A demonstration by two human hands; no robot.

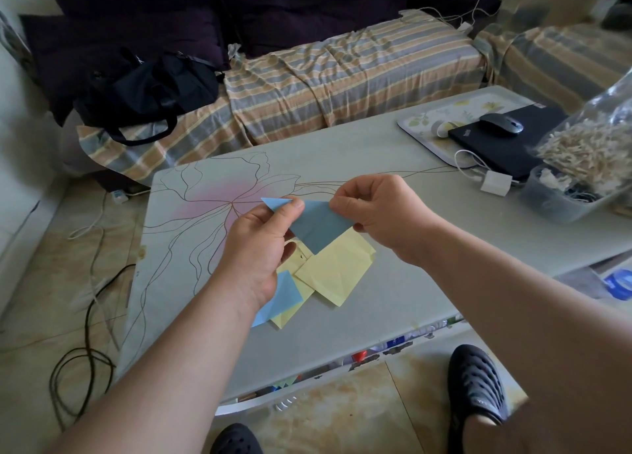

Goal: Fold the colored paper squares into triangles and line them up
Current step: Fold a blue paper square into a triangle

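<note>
Both hands are holding a blue triangle [316, 226] above the desk [393, 293].
Left hand [256, 245] and right hand [379, 210] are pinching its top corners; light, floppy, crease-prone paper, hovering over the yellow squares [337, 269].

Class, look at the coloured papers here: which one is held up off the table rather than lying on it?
The blue triangle, pinched between the left hand and right hand. The yellow papers and other blue paper lie on the table.

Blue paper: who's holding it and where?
Both hands hold the blue paper, folded into a triangle, above the table. Left hand pinches its left corner; right hand pinches the upper right edge.
</note>
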